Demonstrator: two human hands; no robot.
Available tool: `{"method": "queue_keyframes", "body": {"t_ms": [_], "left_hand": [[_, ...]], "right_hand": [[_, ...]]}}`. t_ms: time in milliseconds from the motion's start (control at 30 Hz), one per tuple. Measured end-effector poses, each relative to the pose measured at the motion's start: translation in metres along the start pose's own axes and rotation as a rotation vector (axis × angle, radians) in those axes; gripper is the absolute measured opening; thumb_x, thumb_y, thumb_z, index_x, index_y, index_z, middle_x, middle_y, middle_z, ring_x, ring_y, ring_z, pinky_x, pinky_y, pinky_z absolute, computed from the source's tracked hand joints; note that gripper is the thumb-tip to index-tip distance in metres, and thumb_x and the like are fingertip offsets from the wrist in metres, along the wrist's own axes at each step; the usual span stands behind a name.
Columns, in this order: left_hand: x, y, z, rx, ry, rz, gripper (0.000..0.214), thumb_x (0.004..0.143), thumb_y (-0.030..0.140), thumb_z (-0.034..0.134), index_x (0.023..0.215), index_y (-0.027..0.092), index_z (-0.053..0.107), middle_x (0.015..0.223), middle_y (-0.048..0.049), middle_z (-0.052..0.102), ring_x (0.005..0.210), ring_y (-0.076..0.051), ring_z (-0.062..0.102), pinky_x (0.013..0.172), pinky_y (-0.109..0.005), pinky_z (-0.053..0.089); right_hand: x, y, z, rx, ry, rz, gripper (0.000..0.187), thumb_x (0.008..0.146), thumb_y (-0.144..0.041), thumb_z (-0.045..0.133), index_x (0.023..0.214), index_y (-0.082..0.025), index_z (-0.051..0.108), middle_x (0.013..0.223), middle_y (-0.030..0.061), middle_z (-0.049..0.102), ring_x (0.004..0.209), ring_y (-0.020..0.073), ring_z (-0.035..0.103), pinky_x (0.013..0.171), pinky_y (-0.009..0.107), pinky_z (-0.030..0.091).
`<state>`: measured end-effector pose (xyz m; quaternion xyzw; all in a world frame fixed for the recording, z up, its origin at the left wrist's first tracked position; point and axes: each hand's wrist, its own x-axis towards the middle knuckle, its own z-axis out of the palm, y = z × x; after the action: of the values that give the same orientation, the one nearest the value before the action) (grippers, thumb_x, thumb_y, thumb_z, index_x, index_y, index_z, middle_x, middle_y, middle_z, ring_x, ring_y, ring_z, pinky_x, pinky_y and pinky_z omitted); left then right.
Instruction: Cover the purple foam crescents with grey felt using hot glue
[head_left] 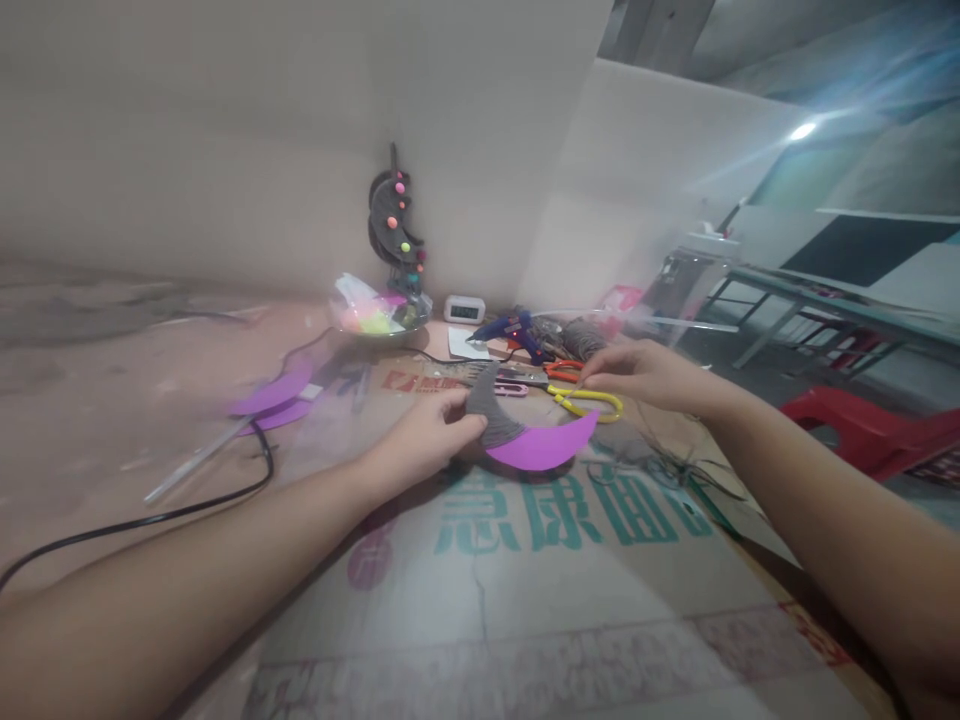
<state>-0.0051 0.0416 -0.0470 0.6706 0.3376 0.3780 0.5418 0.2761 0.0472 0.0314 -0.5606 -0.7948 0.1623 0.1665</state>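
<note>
My left hand [442,432] is closed on a crescent [544,443], gripping it near its left end. The crescent's left part is covered with rows of grey cord [489,405], while its right part shows bare purple. To the right and a little higher, my right hand [634,375] has its thumb and fingers pinched together, with what looks like a thin strand [571,392] at the fingertips. Just below and left of these fingers lie scissors with yellow handles [611,405]. A blue glue gun [517,328] with a small red light stands behind the crescent.
Printed cardboard [555,610] covers the work surface. Purple cut-outs [277,395], a glue stick [199,460] and a black cable [262,460] lie left. Behind are a bowl [382,325], a dotted crescent ornament [394,215], a small clock [464,309] and orange-handled pliers [562,370]. A red stool [862,425] stands right.
</note>
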Motion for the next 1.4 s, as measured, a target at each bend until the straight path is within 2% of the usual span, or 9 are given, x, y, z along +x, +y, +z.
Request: {"method": "queue_keyframes", "body": {"t_ms": [233,533,633,800,900,1033,1167,1267,1400], "left_hand": [[0.001,-0.004,0.0,-0.032,-0.081,-0.008,0.017,0.072,0.021,0.053,0.081,0.017,0.067,0.071,-0.0006,0.065,0.059,-0.013,0.055,0.052,-0.02,0.042],[0.0,0.001,0.0,0.011,-0.113,0.033,0.021,0.071,0.016,0.051,0.08,0.017,0.07,0.071,-0.0008,0.063,0.062,-0.013,0.053,0.054,-0.02,0.039],[0.0,0.001,0.0,0.008,-0.109,0.031,0.017,0.07,0.017,0.052,0.077,0.017,0.068,0.067,-0.0004,0.061,0.06,-0.013,0.051,0.053,-0.02,0.039],[-0.001,0.004,-0.001,-0.008,-0.017,-0.006,0.012,0.071,0.019,0.053,0.071,0.017,0.064,0.057,0.0023,0.054,0.052,-0.011,0.045,0.049,-0.02,0.035],[-0.001,0.008,-0.001,0.013,0.067,-0.02,0.009,0.07,0.019,0.053,0.066,0.017,0.061,0.051,0.0041,0.047,0.049,-0.01,0.042,0.047,-0.02,0.031],[0.0,0.01,-0.001,-0.027,0.137,-0.043,0.009,0.072,0.022,0.052,0.065,0.017,0.057,0.048,0.0054,0.045,0.046,-0.01,0.038,0.046,-0.021,0.028],[0.002,0.003,-0.003,-0.073,0.168,-0.061,0.014,0.074,0.028,0.053,0.064,0.017,0.052,0.049,0.0044,0.047,0.046,-0.009,0.039,0.045,-0.021,0.027],[0.003,0.0,-0.003,-0.085,0.167,-0.064,0.017,0.075,0.029,0.054,0.063,0.018,0.049,0.052,0.0042,0.047,0.047,-0.009,0.041,0.046,-0.021,0.029],[0.002,0.0,-0.003,-0.012,0.071,0.016,0.015,0.08,0.028,0.054,0.071,0.016,0.055,0.058,0.0036,0.049,0.055,-0.01,0.047,0.053,-0.021,0.036]], "right_hand": [[0.003,-0.006,0.012,0.037,0.048,-0.004,0.036,0.077,-0.053,0.06,0.081,-0.019,0.071,0.08,0.0035,0.07,0.075,0.018,0.063,0.064,0.027,0.046],[0.01,-0.003,0.043,0.186,0.319,0.047,0.031,0.078,-0.046,0.061,0.084,-0.017,0.069,0.084,0.0044,0.071,0.077,0.0184,0.064,0.072,0.03,0.048],[0.013,-0.004,0.051,0.165,0.301,0.035,0.032,0.08,-0.046,0.058,0.084,-0.017,0.069,0.085,0.0055,0.07,0.078,0.0194,0.063,0.073,0.032,0.049],[0.01,-0.013,0.041,0.151,0.212,-0.062,0.027,0.081,-0.038,0.058,0.099,-0.021,0.069,0.11,0.0069,0.064,0.101,0.0213,0.06,0.089,0.036,0.046],[-0.001,-0.026,0.039,0.285,0.337,-0.024,0.025,0.085,-0.04,0.053,0.096,-0.02,0.064,0.097,0.0058,0.066,0.091,0.0194,0.062,0.081,0.034,0.05],[-0.018,-0.044,0.06,0.438,0.488,-0.032,0.024,0.085,-0.045,0.053,0.09,-0.021,0.052,0.079,0.0014,0.06,0.074,0.0162,0.06,0.065,0.028,0.05],[-0.023,-0.051,0.082,0.533,0.42,0.057,0.034,0.081,-0.053,0.055,0.093,-0.021,0.053,0.075,0.0015,0.06,0.069,0.0161,0.059,0.061,0.027,0.049],[-0.023,-0.052,0.087,0.58,0.302,0.1,0.036,0.079,-0.054,0.057,0.078,-0.018,0.055,0.064,0.0016,0.059,0.057,0.0137,0.055,0.053,0.025,0.045],[-0.024,-0.053,0.09,0.651,0.114,0.147,0.04,0.08,-0.053,0.057,0.065,-0.016,0.058,0.056,0.0019,0.059,0.046,0.0092,0.047,0.044,0.022,0.039]]}}
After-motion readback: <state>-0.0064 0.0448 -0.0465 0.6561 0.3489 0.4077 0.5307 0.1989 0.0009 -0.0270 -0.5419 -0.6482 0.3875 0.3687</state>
